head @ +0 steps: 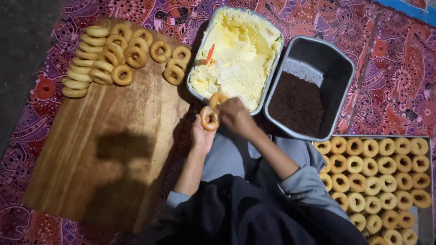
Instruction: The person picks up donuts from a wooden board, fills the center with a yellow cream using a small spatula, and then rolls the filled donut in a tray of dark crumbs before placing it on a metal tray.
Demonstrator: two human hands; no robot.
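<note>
My left hand holds a golden ring doughnut just below the near rim of a metal tray of pale yellow cream. My right hand is closed around another doughnut right above it, at the tray's edge. An orange spatula handle sticks out of the cream. Both forearms reach forward from my lap, with grey sleeves pushed up.
A wooden board lies at the left with several plain doughnuts piled at its far end. A metal tray of dark chocolate sprinkles sits right of the cream. A tray of several doughnuts is at lower right. A patterned red cloth lies underneath.
</note>
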